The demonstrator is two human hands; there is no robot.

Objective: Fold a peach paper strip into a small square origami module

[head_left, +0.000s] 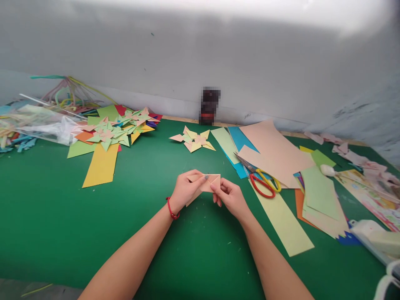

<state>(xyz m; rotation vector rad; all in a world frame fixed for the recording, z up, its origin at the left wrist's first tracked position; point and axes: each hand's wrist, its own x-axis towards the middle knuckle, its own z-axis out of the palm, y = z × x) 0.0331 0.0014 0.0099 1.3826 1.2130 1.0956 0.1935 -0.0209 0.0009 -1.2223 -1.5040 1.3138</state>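
Note:
Between my hands is a folded piece of peach paper, held a little above the green table. My left hand, with a red bracelet at the wrist, grips its left part, the thumb lying on top. At the paper's right end, my right hand pinches the lower edge between thumb and fingers. Crease lines show on the paper's face, and a flap sticks out below my left hand. Beyond the hands lies a star of folded peach and yellow paper.
Scissors with red and yellow handles lie at right among peach sheets and a pale yellow strip. Folded paper stars are heaped at left beside a yellow strip and clear plastic bag. A wall stands behind.

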